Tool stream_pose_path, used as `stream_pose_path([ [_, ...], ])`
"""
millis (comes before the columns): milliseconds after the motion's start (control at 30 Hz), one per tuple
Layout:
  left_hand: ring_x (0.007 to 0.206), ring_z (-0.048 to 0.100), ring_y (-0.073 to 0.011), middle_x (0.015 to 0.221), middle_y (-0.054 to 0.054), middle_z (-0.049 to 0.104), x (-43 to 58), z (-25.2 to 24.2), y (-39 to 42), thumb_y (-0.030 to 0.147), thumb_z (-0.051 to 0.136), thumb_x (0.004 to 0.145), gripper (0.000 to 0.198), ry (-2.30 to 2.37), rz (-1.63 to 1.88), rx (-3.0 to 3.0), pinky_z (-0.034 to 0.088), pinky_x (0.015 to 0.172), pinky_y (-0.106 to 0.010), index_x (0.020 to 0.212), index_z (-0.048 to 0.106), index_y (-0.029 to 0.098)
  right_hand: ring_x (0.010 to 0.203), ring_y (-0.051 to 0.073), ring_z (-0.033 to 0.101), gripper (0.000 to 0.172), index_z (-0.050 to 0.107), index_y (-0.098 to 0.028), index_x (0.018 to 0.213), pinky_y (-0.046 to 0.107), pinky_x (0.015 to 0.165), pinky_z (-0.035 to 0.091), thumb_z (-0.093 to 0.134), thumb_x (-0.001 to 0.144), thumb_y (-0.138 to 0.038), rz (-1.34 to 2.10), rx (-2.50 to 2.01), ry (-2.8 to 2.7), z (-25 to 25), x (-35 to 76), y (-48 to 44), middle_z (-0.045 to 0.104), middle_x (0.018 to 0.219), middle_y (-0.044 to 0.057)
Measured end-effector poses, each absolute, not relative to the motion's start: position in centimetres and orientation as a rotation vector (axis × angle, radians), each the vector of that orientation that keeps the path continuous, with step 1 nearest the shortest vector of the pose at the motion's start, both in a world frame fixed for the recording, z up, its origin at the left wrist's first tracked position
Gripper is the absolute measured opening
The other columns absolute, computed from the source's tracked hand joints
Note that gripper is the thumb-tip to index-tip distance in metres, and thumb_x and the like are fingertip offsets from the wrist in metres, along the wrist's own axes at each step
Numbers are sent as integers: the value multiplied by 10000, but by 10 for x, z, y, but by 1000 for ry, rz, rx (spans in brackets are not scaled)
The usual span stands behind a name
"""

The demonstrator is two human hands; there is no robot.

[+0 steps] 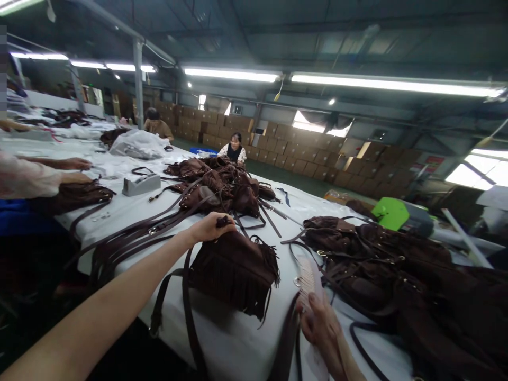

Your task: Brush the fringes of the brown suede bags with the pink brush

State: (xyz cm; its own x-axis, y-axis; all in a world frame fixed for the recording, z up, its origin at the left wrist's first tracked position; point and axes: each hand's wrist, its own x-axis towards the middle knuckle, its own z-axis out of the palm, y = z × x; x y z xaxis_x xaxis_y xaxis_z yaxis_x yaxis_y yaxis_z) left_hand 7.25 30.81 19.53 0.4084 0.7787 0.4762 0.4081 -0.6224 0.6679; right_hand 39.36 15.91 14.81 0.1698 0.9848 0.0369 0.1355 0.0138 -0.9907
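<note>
The bag (234,270) lies on the near middle of the white table (238,338), its straps (186,312) trailing over the near edge. The left hand (208,227) has its fingers closed in a pinch on the bag's top. The bag looks soft, limp and light, so the top seam seems the surest hold, while the fringe would slip. The right hand (323,328) clasps a pale tag (307,280) beside the right pile (397,275).

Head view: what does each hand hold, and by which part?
The left hand grips the fringed brown bag at its top edge; the right hand holds a pale card by its lower end.
</note>
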Motion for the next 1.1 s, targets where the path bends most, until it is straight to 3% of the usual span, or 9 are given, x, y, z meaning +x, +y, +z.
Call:
stream_pose_path([
  [133,736,587,-143,783,-14,684,66,176,321,425,570,870,308,1022,1090,2201,452,710,-229,845,687,141,367,103,366,430,559,-214,937,226,342,286,433,922,-625,758,-1342,-1507,168,378,144,461,506,-60],
  [200,724,584,-146,767,-15,679,64,162,325,432,556,873,319,1049,1092,2184,450,700,-234,831,681,142,444,130,435,367,597,-213,969,246,404,364,485,926,-559,713,-1327,-1667,175,368,144,488,551,-41],
  [267,730,585,-151,775,-16,681,62,149,327,451,548,871,330,1069,1104,2164,453,704,-242,825,676,151,498,142,470,319,614,-218,883,260,475,412,507,930,-515,649,-1299,-1781,177,362,152,494,579,-31],
  [367,750,587,-163,785,-17,683,59,141,330,491,544,863,353,1088,1141,2127,463,708,-253,831,674,165,508,143,485,331,582,-223,812,262,515,426,427,984,-460,507,-1270,-1897,177,362,169,492,584,-34],
  [533,724,567,-151,759,-4,665,58,154,331,494,543,867,360,1114,1182,2077,449,691,-245,849,682,162,655,158,555,209,544,-212,1017,259,607,449,347,1030,-280,209,-1072,-2251,180,375,183,579,785,17],
  [733,623,476,-113,635,39,557,66,170,331,497,563,837,375,1089,1146,2037,405,624,-218,770,671,143,738,181,529,282,582,-226,1118,291,658,397,391,974,-76,-236,-945,-2671,171,377,198,601,900,48],
  [933,596,432,-117,572,48,473,68,163,345,531,582,774,396,1124,1130,1965,370,571,-230,670,616,150,801,196,583,390,588,-206,1179,297,714,429,378,924,3,-45,-1226,-2716,105,361,216,646,944,73],
  [1100,623,457,-128,602,48,485,54,160,360,554,556,784,396,1215,1208,1878,393,610,-243,676,582,174,742,161,658,373,635,-208,1046,225,652,446,461,814,26,172,-1162,-2814,64,356,205,714,880,33],
])
